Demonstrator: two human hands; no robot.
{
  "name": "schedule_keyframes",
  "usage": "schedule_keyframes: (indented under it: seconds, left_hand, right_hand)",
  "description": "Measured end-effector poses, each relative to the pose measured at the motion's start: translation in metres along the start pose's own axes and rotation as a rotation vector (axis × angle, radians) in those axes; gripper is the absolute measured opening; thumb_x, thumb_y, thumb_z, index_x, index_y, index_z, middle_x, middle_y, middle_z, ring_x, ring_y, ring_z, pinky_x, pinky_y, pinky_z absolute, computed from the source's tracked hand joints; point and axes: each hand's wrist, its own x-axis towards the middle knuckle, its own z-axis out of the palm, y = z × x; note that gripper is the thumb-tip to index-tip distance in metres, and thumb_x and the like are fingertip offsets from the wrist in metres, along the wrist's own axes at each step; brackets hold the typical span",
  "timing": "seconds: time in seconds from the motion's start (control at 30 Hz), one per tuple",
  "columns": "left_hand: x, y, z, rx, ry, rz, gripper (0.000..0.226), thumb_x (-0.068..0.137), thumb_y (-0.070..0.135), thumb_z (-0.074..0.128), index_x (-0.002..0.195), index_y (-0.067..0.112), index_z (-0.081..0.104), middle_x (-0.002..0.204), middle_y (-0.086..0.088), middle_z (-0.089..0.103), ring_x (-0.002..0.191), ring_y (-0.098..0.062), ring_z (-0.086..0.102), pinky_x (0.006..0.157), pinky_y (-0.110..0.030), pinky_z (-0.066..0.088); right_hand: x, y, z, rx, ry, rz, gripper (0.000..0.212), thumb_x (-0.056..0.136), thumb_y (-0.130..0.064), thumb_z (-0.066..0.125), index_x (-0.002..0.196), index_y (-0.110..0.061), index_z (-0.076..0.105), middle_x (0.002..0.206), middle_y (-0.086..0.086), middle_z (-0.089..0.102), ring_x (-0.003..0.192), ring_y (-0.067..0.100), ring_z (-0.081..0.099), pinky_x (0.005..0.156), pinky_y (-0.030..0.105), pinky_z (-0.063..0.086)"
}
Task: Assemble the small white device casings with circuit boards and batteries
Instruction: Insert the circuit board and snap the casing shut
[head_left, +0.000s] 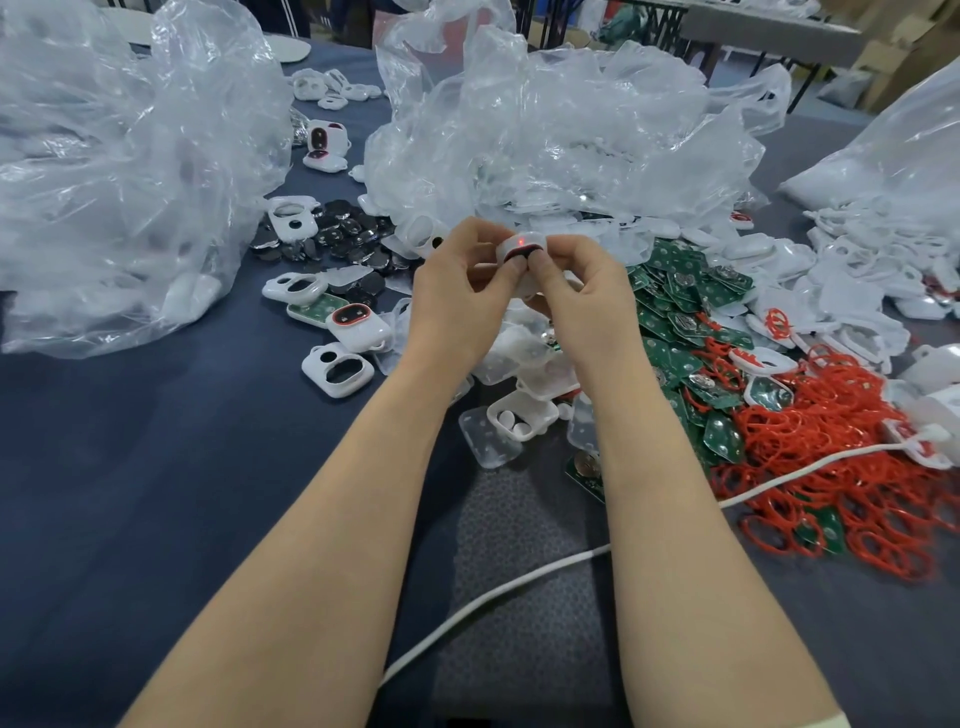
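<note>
White casing (521, 248), red light glowing, is pinched in the grip of left hand (457, 291) and right hand (587, 299) above the table (156, 467). Green circuit boards (675, 322) lie heaped beside them.

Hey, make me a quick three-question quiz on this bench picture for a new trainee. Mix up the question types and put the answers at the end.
1. True or false: the left hand and the right hand both pinch one casing.
2. Where does the pile of green boards lie?
A. left of the hands
B. right of the hands
C. inside a bag
3. Fill in: the light on the held casing glows ____.

Key: 1 true; 2 B; 3 red.
</note>
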Motion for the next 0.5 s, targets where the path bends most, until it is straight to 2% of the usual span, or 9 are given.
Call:
schedule_keyframes:
  seconds: [0.07, 0.17, 0.27, 0.33, 0.4, 0.5]
  left_hand:
    - [0.0, -0.001, 0.0, 0.002, 0.004, 0.003, 0.012, 0.091, 0.01, 0.063, 0.093, 0.021, 0.057, 0.093, -0.004, 0.071, 0.08, -0.015, 0.068, 0.069, -0.022, 0.049]
    - [0.001, -0.001, -0.001, -0.039, -0.001, -0.011, 0.013, 0.091, 0.011, 0.063, 0.093, 0.023, 0.059, 0.095, -0.004, 0.071, 0.083, -0.015, 0.069, 0.071, -0.025, 0.05]
    - [0.0, 0.001, -0.003, -0.133, -0.039, -0.031, 0.008, 0.093, 0.015, 0.062, 0.097, 0.022, 0.064, 0.095, 0.002, 0.069, 0.09, -0.015, 0.067, 0.08, -0.029, 0.053]
    - [0.0, 0.002, -0.004, -0.163, -0.046, -0.032, 0.01, 0.094, 0.015, 0.06, 0.093, 0.024, 0.065, 0.093, 0.003, 0.069, 0.091, -0.015, 0.066, 0.083, -0.027, 0.053]
    - [0.001, 0.002, -0.005, -0.142, -0.034, -0.027, 0.017, 0.094, 0.012, 0.059, 0.088, 0.027, 0.065, 0.086, 0.008, 0.068, 0.079, -0.005, 0.063, 0.074, -0.018, 0.051]
    - [0.001, 0.002, -0.005, -0.119, -0.033, -0.035, 0.019, 0.094, 0.012, 0.059, 0.086, 0.028, 0.063, 0.081, 0.012, 0.066, 0.067, 0.005, 0.058, 0.062, -0.012, 0.046]
  right_hand:
    - [-0.002, 0.0, 0.003, -0.026, 0.006, 0.0, 0.006, 0.096, -0.018, 0.056, 0.096, -0.021, 0.06, 0.1, 0.005, 0.068, 0.095, 0.023, 0.066, 0.089, 0.045, 0.053]
    - [-0.002, -0.001, 0.004, -0.011, -0.005, 0.011, 0.007, 0.097, -0.017, 0.054, 0.099, -0.018, 0.061, 0.102, 0.007, 0.068, 0.098, 0.023, 0.066, 0.091, 0.044, 0.052]
    - [0.0, -0.002, -0.001, 0.081, -0.011, 0.038, 0.014, 0.097, -0.014, 0.053, 0.107, -0.013, 0.062, 0.1, 0.01, 0.068, 0.09, 0.019, 0.067, 0.077, 0.029, 0.057]
    - [0.0, -0.001, -0.003, 0.146, -0.043, 0.081, 0.015, 0.097, -0.013, 0.053, 0.11, -0.015, 0.062, 0.099, 0.009, 0.066, 0.085, 0.012, 0.066, 0.07, 0.019, 0.054]
    - [0.0, 0.001, -0.004, 0.167, -0.08, 0.114, 0.014, 0.096, -0.014, 0.055, 0.107, -0.018, 0.063, 0.1, 0.005, 0.065, 0.088, 0.011, 0.065, 0.072, 0.019, 0.054]
    - [0.001, 0.002, -0.005, 0.117, -0.073, 0.091, 0.01, 0.095, -0.017, 0.057, 0.102, -0.019, 0.065, 0.096, 0.002, 0.068, 0.093, 0.018, 0.066, 0.076, 0.026, 0.056]
